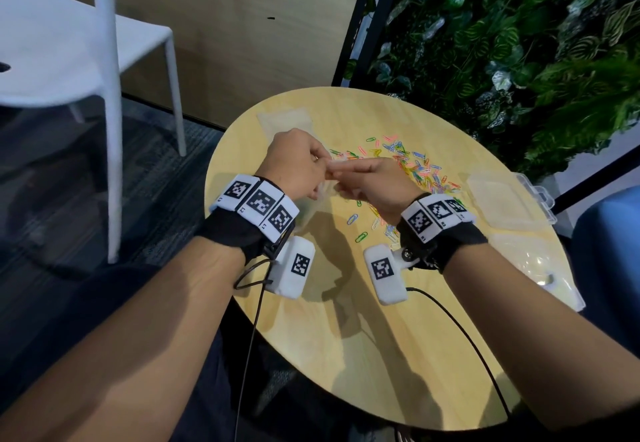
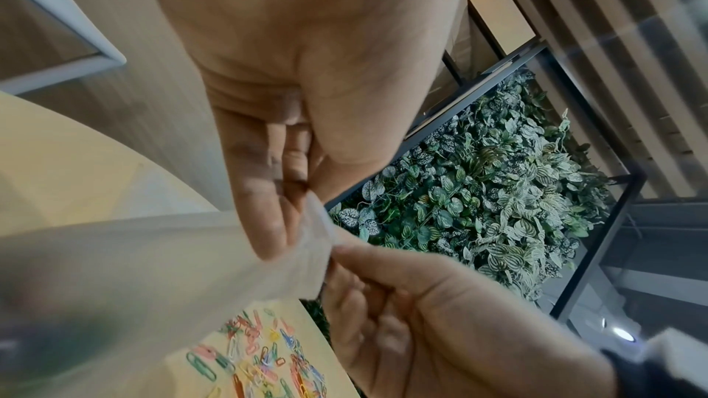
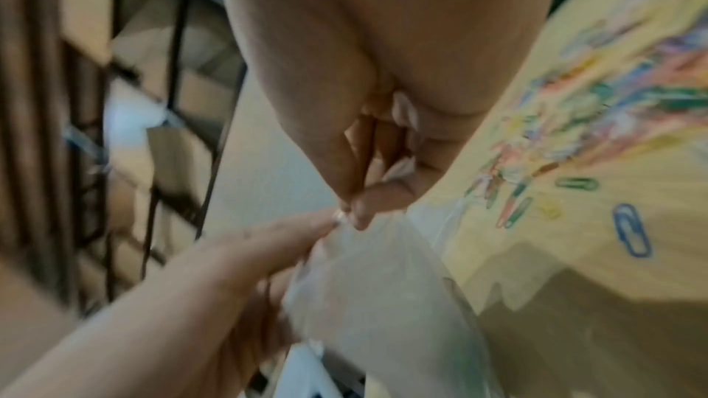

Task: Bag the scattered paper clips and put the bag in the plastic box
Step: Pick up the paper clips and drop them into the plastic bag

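The left hand (image 1: 298,161) is raised over the round wooden table (image 1: 346,320), thumb and fingers pinching the top edge of a thin clear plastic bag (image 2: 160,265). The bag hangs down from that grip, limp and see-through; from here it looks as if it has nothing much in it, though the film is too blurred to be sure. Behind this hand, towards the far left edge of the table, a flat stack of clear bags (image 1: 285,119) lies on the wood.

The right hand (image 1: 374,182) meets the left one fingertip to fingertip, and it too pinches the bag's rim, right beside the other grip. Both wrists wear black straps with white marker blocks.

Past the hands, the coloured paper clips (image 1: 415,168) lie scattered across the middle of the table, a few stragglers nearer the right wrist. Further right sits the clear plastic box (image 1: 509,199), near the table's edge. Beyond it rises a wall of green leaves (image 1: 519,43).
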A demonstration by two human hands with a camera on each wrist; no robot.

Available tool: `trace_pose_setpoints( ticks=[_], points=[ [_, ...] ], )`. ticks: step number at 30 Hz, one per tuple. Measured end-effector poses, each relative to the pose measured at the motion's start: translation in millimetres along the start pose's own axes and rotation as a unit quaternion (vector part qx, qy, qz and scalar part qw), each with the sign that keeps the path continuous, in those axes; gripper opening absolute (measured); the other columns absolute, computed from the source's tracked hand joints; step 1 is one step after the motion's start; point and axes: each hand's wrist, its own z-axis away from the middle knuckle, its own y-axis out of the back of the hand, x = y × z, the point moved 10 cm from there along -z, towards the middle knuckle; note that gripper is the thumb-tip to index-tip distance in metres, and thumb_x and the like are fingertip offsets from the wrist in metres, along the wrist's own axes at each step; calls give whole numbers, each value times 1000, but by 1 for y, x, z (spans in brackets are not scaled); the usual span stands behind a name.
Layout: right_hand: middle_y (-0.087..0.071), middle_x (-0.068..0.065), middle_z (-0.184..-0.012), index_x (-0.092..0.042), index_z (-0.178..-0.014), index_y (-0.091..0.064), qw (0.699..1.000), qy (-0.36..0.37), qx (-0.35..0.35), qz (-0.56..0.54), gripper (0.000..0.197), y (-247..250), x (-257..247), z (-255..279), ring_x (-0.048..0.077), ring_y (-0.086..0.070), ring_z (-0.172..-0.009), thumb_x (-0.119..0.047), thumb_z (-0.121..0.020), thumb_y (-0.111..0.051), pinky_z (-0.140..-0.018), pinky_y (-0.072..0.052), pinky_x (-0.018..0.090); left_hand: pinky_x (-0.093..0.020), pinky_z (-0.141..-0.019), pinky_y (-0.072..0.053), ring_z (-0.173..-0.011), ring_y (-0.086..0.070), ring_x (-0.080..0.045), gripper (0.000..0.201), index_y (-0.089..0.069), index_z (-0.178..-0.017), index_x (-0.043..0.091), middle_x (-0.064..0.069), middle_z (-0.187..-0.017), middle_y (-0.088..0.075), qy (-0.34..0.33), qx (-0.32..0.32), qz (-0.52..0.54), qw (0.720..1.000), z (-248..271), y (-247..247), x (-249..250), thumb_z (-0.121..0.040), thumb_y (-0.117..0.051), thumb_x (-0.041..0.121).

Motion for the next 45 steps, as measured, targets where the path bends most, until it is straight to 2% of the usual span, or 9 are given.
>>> trace_pose_setpoints(
  ticks=[4,10,14,18,22,28,35,39,45],
  points=[
    [-73,3,-103,-12,-109,-73,982,51,50,174,21,33,3,-3,11,-62,-77,-13,-90,-62,-75,-53,31,-38,-60,-64,-52,-73,-22,14,-78,-90,11,-8,-73,-72,14,36,-2,999,-3,14,-5,-95,-64,11],
    [-40,5,-150,-18,-143,-42,695,203,-163,670,46,-22,79,30,32,-38,-135,-28,-99,-37,-106,-38,50,-38,-61,-65,-53,-73,-23,15,-78,-91,11,-10,-74,-74,14,27,-22,999,-1,15,-4,-95,-64,12],
    [-8,0,-162,-20,-154,-9,655,120,-129,735,54,14,108,29,28,-5,-149,-24,-103,-26,-120,-12,49,-39,-59,-64,-55,-74,-26,15,-78,-90,9,-11,-79,-73,13,20,-34,999,1,11,-3,-94,-64,9],
    [-12,5,-161,-18,-154,-11,622,107,-94,770,55,44,108,24,36,-9,-147,-23,-102,-29,-119,-16,49,-38,-59,-64,-55,-73,-27,13,-77,-93,9,-12,-81,-73,16,9,-42,999,3,4,-1,-95,-64,9],
    [-41,8,-146,-21,-146,-34,693,93,-71,712,52,68,108,14,34,-56,-118,-13,-96,-47,-89,-53,44,-38,-61,-64,-53,-73,-25,13,-77,-92,9,-10,-72,-72,12,5,-58,998,5,-1,2,-95,-64,11],
    [-65,3,-88,-14,-91,-74,759,131,-19,638,20,84,92,16,25,-65,-81,-5,-89,-56,-73,-54,36,-36,-69,-64,-54,-73,-23,15,-77,-90,11,-15,-66,-74,2,-27,-78,997,3,-22,11,-96,-64,17],
    [-74,11,-87,-2,-95,-75,971,0,188,147,14,163,94,39,25,-70,-78,-5,-82,-72,-71,-58,23,-37,-72,-64,-58,-73,-25,16,-77,-98,10,-11,-75,-75,-21,-76,-115,990,13,-65,18,-97,-61,15],
    [-71,19,-94,9,-103,-66,970,-89,125,-190,17,135,101,47,26,-71,-83,3,-87,-61,-69,-59,21,-40,-74,-63,-61,-69,-25,18,-77,-99,8,-10,-82,-74,-41,-97,-135,985,18,-87,20,-97,-59,12],
    [-73,16,-91,4,-100,-68,958,-86,41,-271,15,91,68,44,20,-72,-80,1,-88,-61,-79,-59,25,-25,-50,-59,-50,-72,-19,14,-74,-99,8,4,-62,-62,-30,-69,-61,995,14,-99,24,-98,-61,13]
  ],
)
